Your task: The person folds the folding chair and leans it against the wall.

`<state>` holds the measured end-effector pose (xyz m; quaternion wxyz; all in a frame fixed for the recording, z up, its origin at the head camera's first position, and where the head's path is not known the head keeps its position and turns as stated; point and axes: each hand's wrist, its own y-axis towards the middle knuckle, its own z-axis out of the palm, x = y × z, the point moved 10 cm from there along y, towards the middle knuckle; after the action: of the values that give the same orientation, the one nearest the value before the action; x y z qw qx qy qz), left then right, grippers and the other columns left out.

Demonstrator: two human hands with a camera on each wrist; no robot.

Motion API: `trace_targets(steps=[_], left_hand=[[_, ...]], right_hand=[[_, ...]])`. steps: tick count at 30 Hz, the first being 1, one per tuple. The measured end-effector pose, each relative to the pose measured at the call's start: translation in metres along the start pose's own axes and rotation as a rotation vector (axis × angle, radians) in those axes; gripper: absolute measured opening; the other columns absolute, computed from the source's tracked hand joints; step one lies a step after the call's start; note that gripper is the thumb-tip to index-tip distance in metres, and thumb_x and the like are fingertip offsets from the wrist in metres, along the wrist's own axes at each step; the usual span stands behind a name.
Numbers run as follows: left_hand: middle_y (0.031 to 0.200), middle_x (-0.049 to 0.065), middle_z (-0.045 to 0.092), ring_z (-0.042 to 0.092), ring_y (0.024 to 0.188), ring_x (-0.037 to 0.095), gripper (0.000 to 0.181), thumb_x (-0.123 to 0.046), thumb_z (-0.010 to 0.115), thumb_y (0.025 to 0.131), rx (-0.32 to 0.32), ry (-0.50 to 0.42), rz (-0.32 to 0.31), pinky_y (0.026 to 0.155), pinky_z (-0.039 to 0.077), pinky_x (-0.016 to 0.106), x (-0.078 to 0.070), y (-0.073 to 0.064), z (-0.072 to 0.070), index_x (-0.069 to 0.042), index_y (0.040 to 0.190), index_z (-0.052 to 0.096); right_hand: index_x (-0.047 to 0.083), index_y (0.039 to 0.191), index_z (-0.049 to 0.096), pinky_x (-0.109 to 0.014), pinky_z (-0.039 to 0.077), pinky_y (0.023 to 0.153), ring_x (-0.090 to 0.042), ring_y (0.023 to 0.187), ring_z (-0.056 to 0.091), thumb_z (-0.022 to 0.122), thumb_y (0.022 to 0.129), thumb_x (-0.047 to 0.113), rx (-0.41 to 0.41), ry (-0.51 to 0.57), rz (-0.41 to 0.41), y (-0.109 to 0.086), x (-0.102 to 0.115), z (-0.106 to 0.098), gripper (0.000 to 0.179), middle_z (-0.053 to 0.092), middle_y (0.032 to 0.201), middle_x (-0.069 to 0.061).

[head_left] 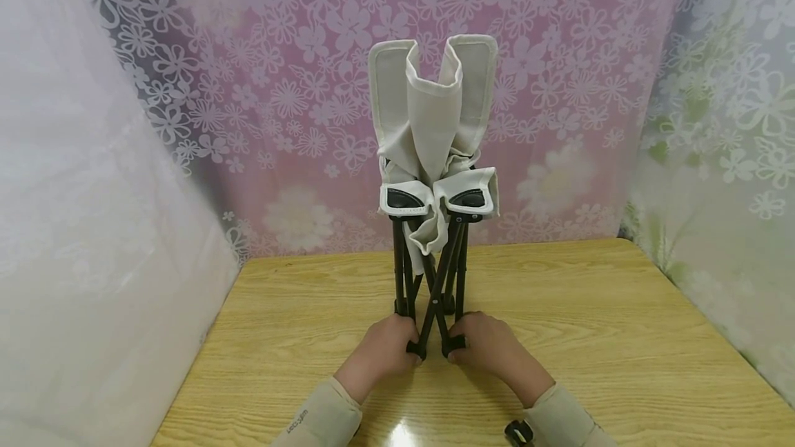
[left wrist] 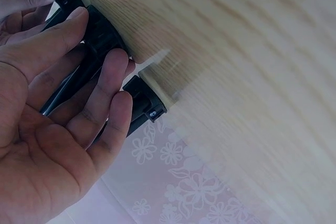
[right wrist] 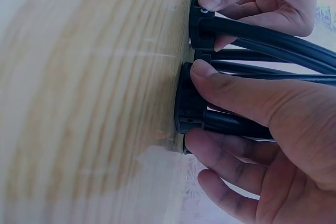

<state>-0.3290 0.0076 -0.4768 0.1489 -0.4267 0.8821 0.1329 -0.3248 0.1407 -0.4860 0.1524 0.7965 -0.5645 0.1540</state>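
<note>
A folding camp chair [head_left: 433, 119] stands upright on the table, its frame mostly folded together. Its off-white fabric seat is bunched above crossed black legs [head_left: 435, 302]. Down at the near left foot, my left hand [head_left: 389, 345] pinches the black plastic end between thumb and fingers, which the left wrist view shows around the foot [left wrist: 102, 32]. My right hand [head_left: 487, 343] grips the near right foot [right wrist: 191, 98], thumb on one side and fingers on the other. Both feet sit at the tabletop. The far legs are partly hidden behind the near ones.
The wood-grain table [head_left: 298, 309] extends on both sides of the chair. Behind it hangs a pink floral curtain [head_left: 279, 123], with a white sheet [head_left: 93, 226] at the left and a pale floral curtain [head_left: 727, 157] at the right.
</note>
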Motion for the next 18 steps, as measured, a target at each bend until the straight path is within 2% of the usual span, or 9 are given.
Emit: trace_targets(steps=[6, 18], left_hand=[[0.085, -0.004, 0.074, 0.056, 0.069, 0.003, 0.017, -0.012, 0.093, 0.076, -0.002, 0.02, 0.001, 0.063, 0.051, 0.023, -0.0015, 0.0006, -0.0026, -0.012, 0.076, 0.076], [0.09, -0.002, 0.077, 0.064, 0.075, 0.006, 0.013, -0.014, 0.092, 0.079, -0.004, 0.022, -0.016, 0.066, 0.054, 0.024, 0.0007, 0.0012, -0.0023, -0.011, 0.082, 0.08]], right_hand=[[0.02, 0.087, 0.082, -0.046, 0.058, 0.071, -0.022, 0.092, 0.071, 0.095, 0.077, 0.022, -0.001, -0.015, -0.003, 0.0029, -0.0038, 0.0037, 0.016, 0.076, 0.096, 0.003], [0.02, 0.089, 0.083, -0.049, 0.06, 0.075, -0.024, 0.095, 0.072, 0.094, 0.077, 0.021, -0.002, -0.011, -0.01, 0.0063, -0.0069, 0.0065, 0.016, 0.078, 0.101, 0.001]])
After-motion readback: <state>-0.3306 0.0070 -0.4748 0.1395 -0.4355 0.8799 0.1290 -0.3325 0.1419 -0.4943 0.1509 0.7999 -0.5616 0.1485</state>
